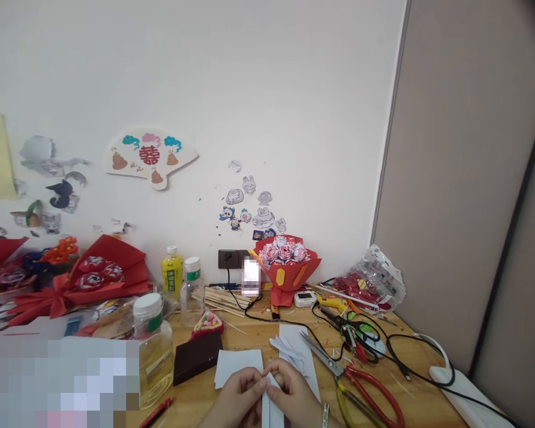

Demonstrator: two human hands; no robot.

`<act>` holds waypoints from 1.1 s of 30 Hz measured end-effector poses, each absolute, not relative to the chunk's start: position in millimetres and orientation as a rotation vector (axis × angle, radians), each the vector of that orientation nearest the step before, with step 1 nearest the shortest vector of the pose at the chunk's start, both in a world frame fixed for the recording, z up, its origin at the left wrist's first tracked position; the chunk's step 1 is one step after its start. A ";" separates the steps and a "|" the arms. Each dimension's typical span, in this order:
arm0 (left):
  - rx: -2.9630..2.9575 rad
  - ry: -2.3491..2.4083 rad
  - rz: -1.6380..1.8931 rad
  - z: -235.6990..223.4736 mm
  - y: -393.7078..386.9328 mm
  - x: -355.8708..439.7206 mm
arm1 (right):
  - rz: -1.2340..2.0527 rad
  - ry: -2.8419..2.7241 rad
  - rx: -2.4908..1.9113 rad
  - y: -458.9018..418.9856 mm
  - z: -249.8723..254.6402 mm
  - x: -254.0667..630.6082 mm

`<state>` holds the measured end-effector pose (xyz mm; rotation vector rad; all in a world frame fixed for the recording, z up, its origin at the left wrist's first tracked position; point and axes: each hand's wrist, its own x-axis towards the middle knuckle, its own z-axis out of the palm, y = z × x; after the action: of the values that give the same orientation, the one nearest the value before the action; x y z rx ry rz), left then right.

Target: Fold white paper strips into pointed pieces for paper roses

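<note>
My left hand point(242, 391) and my right hand point(290, 387) meet at the bottom middle, thumbs and fingertips pinching a folded white paper strip point(271, 414). The strip runs downward between them and its lower end leaves the picture. Just beyond my left hand lies a stack of white paper pieces point(238, 364). Past my right hand is a longer white sheet point(310, 370) with several narrow folded paper strips point(289, 352) on it. To the right lie large open scissors point(345, 374) with one red and one yellow handle, touched by neither hand.
A dark brown box point(198, 358), a jar of yellowish liquid point(154, 356) and a red pen point(157, 412) stand or lie at left. Behind are wooden sticks point(225, 302) and a red-wrapped bouquet point(289, 270). Black cables point(395, 359) and a white power strip point(461, 395) lie at right.
</note>
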<state>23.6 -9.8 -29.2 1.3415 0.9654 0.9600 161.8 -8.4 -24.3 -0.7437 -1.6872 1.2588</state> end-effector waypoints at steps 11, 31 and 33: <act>1.071 0.932 1.445 -16.7 3.7 8.5 | 1.325 -1.596 -0.669 1.2 -33.1 162.8; 1.310 0.974 1.004 -27.5 4.0 9.2 | 1.381 -1.516 -0.913 11.3 -35.5 172.2; 1.340 0.965 0.991 -27.1 4.0 8.7 | 1.373 -1.529 -0.873 11.8 -37.5 171.9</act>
<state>8.7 4.0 -27.1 1.3396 0.9654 0.9913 171.9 11.8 -37.5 -0.8733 -1.5289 1.3733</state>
